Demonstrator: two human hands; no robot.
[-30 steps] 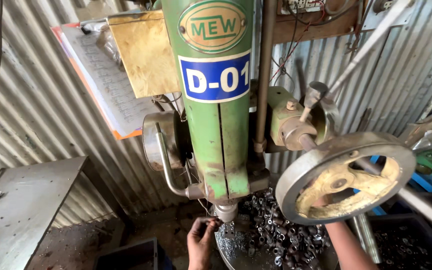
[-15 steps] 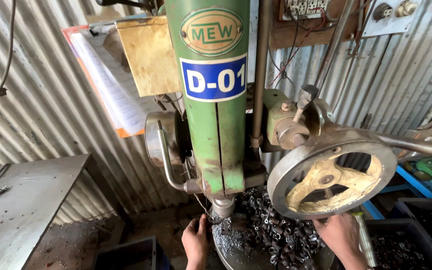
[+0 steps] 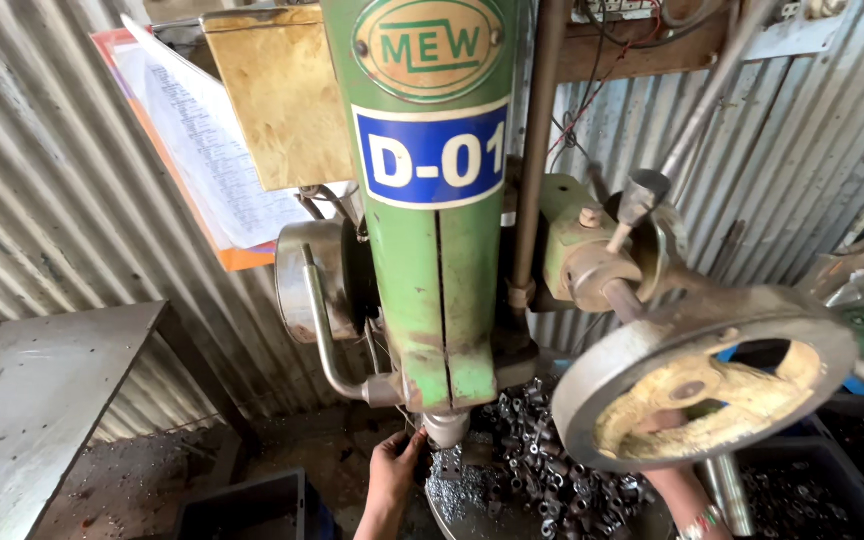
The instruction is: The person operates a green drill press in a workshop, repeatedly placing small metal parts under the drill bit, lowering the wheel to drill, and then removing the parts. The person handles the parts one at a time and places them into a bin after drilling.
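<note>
Two hands work under a green drill press point(image 3: 432, 300): the left hand point(image 3: 392, 470) has risen, fingers pinching at the spindle tip point(image 3: 446, 430); the right hand point(image 3: 687, 495), behind the handwheel point(image 3: 702, 375), cannot be read. Metal parts point(image 3: 542, 470) heap the table, corrugated walls point(image 3: 52, 200) behind.

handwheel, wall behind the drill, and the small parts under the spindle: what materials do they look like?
Handwheel: likely cast metal, its grey rim worn bare, with chipped yellowish paint on the spokes.
Wall: corrugated metal sheet, dull grey and stained, probably galvanised steel.
Small parts: dark, shiny metal pieces, likely steel, heaped by bright swarf.
The left hand reaches just below the spindle nose.
</note>
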